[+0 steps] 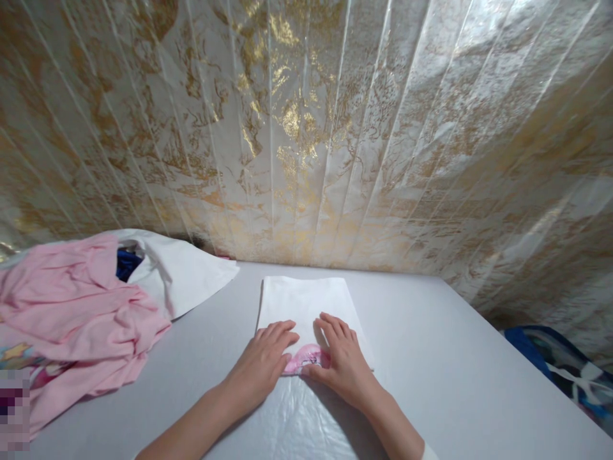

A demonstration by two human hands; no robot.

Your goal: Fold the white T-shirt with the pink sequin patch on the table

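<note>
In front of me a folded white garment (pixel 306 300) lies flat on the table (pixel 421 358), with part of a pink print (pixel 311 354) at its near edge. My left hand (pixel 268 358) rests on the garment's near left side, fingers stretched out and pointing up and right. Over the near right side lies my right hand (pixel 342 358), its fingers apart and its thumb on the print. Neither hand grips the cloth. The hands cover the garment's near corners and some of the print.
Crumpled pink clothing (pixel 90 300) and white cloth (pixel 177 262) are heaped on the table's left side. Behind the table hangs a shiny gold-patterned curtain (pixel 297 140). Past the right edge, a blue bag (pixel 550 351) with white straps sits lower down.
</note>
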